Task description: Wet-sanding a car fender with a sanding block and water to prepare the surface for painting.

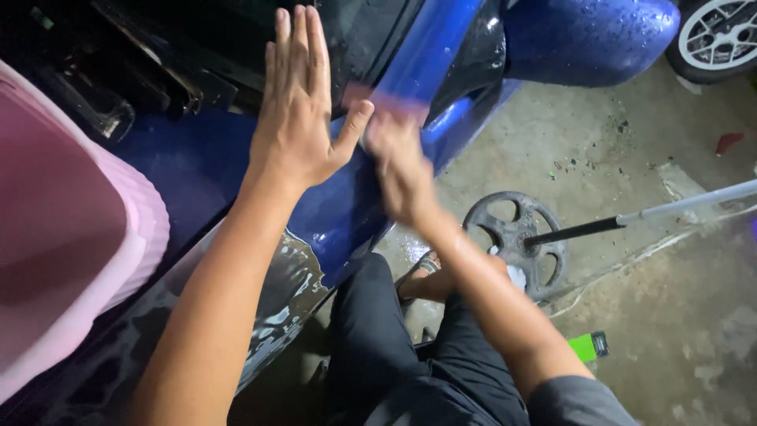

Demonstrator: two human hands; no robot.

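Hands work on a blue car panel (347,213), wet and shiny. The left hand (296,110) lies flat on the panel with its fingers (298,47) straight and close together, and the thumb sticks out to the side. It holds nothing. It just presses on the blue surface.

The right hand (398,158) is just beside the left thumb, and it looks blurry. It is closed on a small pale purple pad (394,99) and holds it against the blue panel at the edge. The pad sits at the tips of the right hand, up against the blue strip that runs toward the top of the view. How the fingers wrap the pad is too blurry to tell.

A pink tub (71,237) sits at the far left, close to the left arm. White soap foam (284,300) clings to the lower part of the panel. The person's legs in dark trousers (378,347) are below the hands, and one foot wears a sandal (422,272).

On the wet concrete floor (654,315) lies a dark round wheel part (516,241), with a long pole (654,213) resting on it. A small green thing (587,347) lies near the right arm. A car wheel (721,31) shows in the top right corner.
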